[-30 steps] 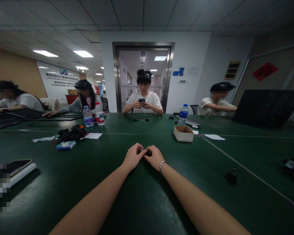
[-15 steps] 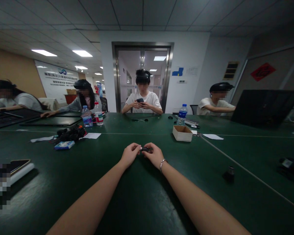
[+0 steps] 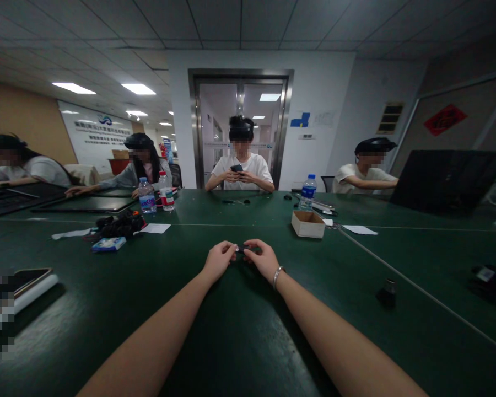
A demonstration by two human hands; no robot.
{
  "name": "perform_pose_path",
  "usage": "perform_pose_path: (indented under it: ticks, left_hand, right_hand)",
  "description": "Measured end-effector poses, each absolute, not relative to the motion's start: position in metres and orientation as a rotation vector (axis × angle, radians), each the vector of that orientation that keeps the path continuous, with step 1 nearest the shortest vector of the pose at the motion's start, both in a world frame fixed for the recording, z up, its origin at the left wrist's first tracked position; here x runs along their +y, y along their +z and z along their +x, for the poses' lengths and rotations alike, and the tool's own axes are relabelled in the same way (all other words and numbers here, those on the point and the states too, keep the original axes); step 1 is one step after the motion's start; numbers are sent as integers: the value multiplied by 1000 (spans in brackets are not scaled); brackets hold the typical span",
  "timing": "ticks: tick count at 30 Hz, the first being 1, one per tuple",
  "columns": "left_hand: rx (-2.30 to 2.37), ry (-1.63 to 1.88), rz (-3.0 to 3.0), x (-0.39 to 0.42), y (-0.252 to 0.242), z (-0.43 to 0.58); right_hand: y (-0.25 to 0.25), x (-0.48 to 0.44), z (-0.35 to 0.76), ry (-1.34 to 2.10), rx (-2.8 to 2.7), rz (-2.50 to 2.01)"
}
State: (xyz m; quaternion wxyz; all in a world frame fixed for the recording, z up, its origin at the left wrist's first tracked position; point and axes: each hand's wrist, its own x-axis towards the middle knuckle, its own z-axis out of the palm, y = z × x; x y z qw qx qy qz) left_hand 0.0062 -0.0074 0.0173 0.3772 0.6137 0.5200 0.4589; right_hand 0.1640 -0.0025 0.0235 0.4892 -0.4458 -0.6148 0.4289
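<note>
Between my two hands, just above the green table (image 3: 215,342), is a small dark piece with a shiny silvery end (image 3: 240,250). It is too small for me to tell its kind. My left hand (image 3: 220,259) pinches it at the silvery end. From the other side, my right hand (image 3: 265,259) grips the dark part with thumb and fingers, partly covering it. A silver bracelet (image 3: 277,277) circles my right wrist. Off to the right, a small black part with a metal tip (image 3: 387,292) stands on the table.
Beyond my hands stand an open cardboard box (image 3: 308,226) and a water bottle (image 3: 308,193). To the left lie a blue packet (image 3: 108,245), black cables (image 3: 118,225) and two more bottles. A phone (image 3: 28,281) rests at the near left. Several people sit around the table.
My right hand has shifted slightly to the right, and its fingers have moved on the dark piece. My left hand stays almost in place, still pinching.
</note>
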Motion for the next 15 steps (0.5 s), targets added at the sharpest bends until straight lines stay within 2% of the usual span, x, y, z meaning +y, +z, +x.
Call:
perform_pose_path:
  ticks: [15]
  left_hand:
    - [1374, 1143, 1602, -9, 21, 5]
  right_hand:
    - [23, -2, 166, 1024, -1553, -1018]
